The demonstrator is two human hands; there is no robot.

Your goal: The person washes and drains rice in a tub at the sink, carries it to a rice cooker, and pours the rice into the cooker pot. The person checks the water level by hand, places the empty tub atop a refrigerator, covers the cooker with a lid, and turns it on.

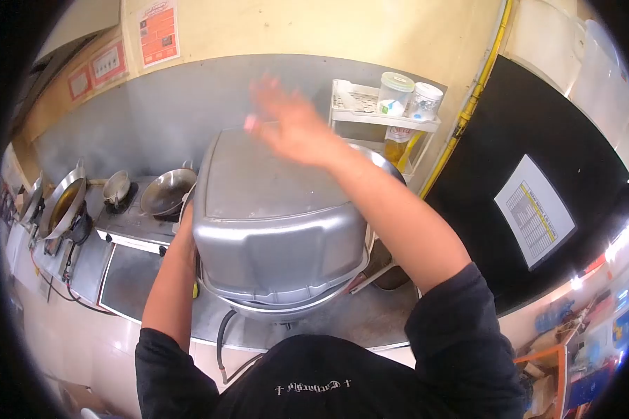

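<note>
In front of me a large grey metal tub (279,255) sits upside down, like a cover, over a wide round metal pan (272,307) whose rim shows below it. My right hand (290,126) is raised above the tub's flat top with its fingers spread, blurred by motion and holding nothing. Against the tub's left side is my left hand (187,216); its fingers are hidden behind the tub, so its grip cannot be made out. Some steam or haze hangs around the pan.
Several woks and pans, including a wok (168,192) and a small pot (117,187), stand on burners at left. A white shelf (356,115) with tubs stands behind right, beside a yellow pipe (468,115) and a black panel (531,140). A black hose (221,342) hangs in front.
</note>
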